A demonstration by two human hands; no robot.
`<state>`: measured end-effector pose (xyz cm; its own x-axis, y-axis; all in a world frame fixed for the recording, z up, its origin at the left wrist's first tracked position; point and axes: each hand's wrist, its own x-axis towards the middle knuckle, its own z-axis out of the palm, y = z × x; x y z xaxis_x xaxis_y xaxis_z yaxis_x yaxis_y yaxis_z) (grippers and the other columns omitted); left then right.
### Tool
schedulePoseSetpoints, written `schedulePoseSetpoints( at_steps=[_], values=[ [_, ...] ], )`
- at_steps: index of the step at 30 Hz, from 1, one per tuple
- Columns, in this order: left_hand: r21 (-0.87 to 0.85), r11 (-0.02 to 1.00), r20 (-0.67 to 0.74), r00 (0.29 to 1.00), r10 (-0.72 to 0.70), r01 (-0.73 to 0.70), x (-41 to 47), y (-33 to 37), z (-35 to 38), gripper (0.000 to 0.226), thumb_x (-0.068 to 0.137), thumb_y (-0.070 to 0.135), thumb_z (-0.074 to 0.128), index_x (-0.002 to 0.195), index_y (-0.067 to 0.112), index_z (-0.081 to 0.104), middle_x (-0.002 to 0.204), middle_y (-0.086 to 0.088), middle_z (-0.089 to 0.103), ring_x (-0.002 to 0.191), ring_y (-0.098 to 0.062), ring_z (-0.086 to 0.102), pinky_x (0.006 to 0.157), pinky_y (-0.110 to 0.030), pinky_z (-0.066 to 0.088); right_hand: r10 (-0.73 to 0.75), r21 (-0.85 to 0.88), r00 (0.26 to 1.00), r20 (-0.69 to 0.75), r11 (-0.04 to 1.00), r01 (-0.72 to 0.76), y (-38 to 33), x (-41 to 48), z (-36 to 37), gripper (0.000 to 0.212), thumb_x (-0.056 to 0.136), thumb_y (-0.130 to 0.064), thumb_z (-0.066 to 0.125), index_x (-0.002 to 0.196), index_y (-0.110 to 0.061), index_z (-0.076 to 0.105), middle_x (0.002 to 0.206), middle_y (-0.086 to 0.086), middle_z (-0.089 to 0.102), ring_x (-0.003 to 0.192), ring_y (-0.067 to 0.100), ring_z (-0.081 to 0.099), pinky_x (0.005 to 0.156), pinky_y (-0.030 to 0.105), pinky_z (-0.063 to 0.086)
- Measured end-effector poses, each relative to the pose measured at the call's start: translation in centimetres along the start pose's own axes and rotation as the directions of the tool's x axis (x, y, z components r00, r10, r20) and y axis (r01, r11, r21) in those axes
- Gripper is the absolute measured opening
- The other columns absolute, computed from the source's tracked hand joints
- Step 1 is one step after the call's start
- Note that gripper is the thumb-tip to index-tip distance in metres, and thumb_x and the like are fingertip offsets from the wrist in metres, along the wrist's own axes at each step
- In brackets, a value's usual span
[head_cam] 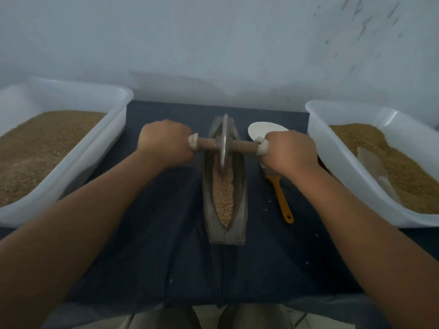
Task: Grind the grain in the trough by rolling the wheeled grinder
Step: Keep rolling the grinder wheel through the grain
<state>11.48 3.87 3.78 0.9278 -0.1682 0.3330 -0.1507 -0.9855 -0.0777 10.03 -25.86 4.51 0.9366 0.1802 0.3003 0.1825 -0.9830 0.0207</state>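
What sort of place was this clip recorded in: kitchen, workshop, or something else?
Likely an improvised indoor grain-grinding station, not clearly a kitchen: a table under dark cloth against a bare wall, a left tub and right tub holding grain, and a trough with a wheeled grinder between them.

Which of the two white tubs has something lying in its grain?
The tub on the person's right: a pale flat piece lies partly sunk in its grain. The left tub shows only grain.
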Motion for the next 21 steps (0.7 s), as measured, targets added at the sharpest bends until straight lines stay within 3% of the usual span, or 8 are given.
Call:
schedulePoseSetpoints(
  at_steps=[3, 7, 9, 11, 14, 16, 21],
  values=[
    [-0.013, 1.0, 0.003, 1.0, 0.014, -0.014, 2.5, 0.2, -0.8, 0.056, 0.07, 0.077, 0.04, 0.066, 0.024, 0.057, 0.067, 0.006, 0.055, 0.06, -0.023, 0.05, 0.062, -0.034, 0.044, 0.002, -0.038, 0.995, -0.102, 0.999, -0.005, -0.4, 1.5, -0.4, 0.033, 0.077, -0.03, 0.067, 0.057, -0.025, 0.042, 0.051, -0.01, 0.042, 0.045, 0.015, 0.044, 0.047, 0.026, 0.039],
    [0.068, 0.991, -0.033, 0.993, 0.116, -0.113, -1.4, 0.1, -1.3, 0.038, 0.083, 0.057, 0.051, 0.06, 0.027, 0.05, 0.058, 0.01, 0.049, 0.05, -0.014, 0.045, 0.05, -0.025, 0.031, 0.009, -0.023, 0.982, 0.189, 1.0, -0.005, 0.0, -0.6, -1.3, 0.024, 0.078, -0.045, 0.052, 0.067, -0.024, 0.056, 0.064, -0.005, 0.061, 0.057, 0.016, 0.057, 0.055, 0.034, 0.053],
    [0.114, 0.976, -0.121, 0.973, 0.198, -0.184, -5.1, -0.3, -1.4, 0.037, 0.082, 0.052, 0.054, 0.056, 0.029, 0.042, 0.049, 0.013, 0.039, 0.041, -0.009, 0.036, 0.046, -0.02, 0.021, -0.054, 0.01, 0.946, 0.318, 0.998, 0.054, 0.7, -3.1, -2.0, 0.033, 0.071, -0.059, 0.045, 0.069, -0.03, 0.061, 0.062, -0.007, 0.063, 0.058, 0.011, 0.06, 0.053, 0.034, 0.051],
    [0.104, 0.973, -0.181, 0.958, 0.223, -0.207, -7.5, -0.7, -1.7, 0.041, 0.08, 0.052, 0.057, 0.053, 0.031, 0.036, 0.043, 0.015, 0.031, 0.034, -0.007, 0.029, 0.046, -0.016, 0.018, -0.11, 0.047, 0.93, 0.351, 0.994, 0.1, 1.0, -5.1, -2.8, 0.042, 0.061, -0.068, 0.037, 0.068, -0.034, 0.06, 0.059, -0.01, 0.061, 0.056, 0.006, 0.059, 0.05, 0.032, 0.045],
    [0.1, 0.979, -0.102, 0.977, 0.187, -0.176, -6.8, -0.7, -1.3, 0.038, 0.079, 0.055, 0.048, 0.052, 0.029, 0.042, 0.045, 0.013, 0.039, 0.038, -0.009, 0.038, 0.046, -0.018, 0.022, -0.098, 0.023, 0.947, 0.306, 0.995, 0.095, 0.6, -5.0, -2.6, 0.04, 0.066, -0.068, 0.039, 0.068, -0.032, 0.058, 0.059, -0.009, 0.06, 0.057, 0.008, 0.058, 0.05, 0.031, 0.041],
    [0.077, 0.989, -0.043, 0.991, 0.126, -0.122, -3.9, -0.2, -1.0, 0.037, 0.081, 0.054, 0.048, 0.056, 0.026, 0.05, 0.052, 0.011, 0.049, 0.045, -0.013, 0.046, 0.048, -0.022, 0.029, -0.012, -0.013, 0.972, 0.236, 1.0, 0.015, 0.0, -2.8, -1.6, 0.031, 0.08, -0.057, 0.049, 0.069, -0.029, 0.059, 0.065, -0.007, 0.062, 0.061, 0.013, 0.059, 0.055, 0.033, 0.049],
    [0.068, 0.996, -0.03, 0.998, 0.053, -0.051, 2.7, 0.7, -0.5, 0.051, 0.085, 0.07, 0.05, 0.066, 0.024, 0.061, 0.065, 0.005, 0.057, 0.056, -0.019, 0.05, 0.053, -0.028, 0.035, 0.102, -0.073, 0.992, 0.074, 0.993, -0.097, -0.4, 1.7, -0.2, 0.028, 0.097, -0.041, 0.054, 0.085, -0.018, 0.067, 0.084, 0.003, 0.068, 0.075, 0.024, 0.062, 0.069, 0.039, 0.052]
  ],
)
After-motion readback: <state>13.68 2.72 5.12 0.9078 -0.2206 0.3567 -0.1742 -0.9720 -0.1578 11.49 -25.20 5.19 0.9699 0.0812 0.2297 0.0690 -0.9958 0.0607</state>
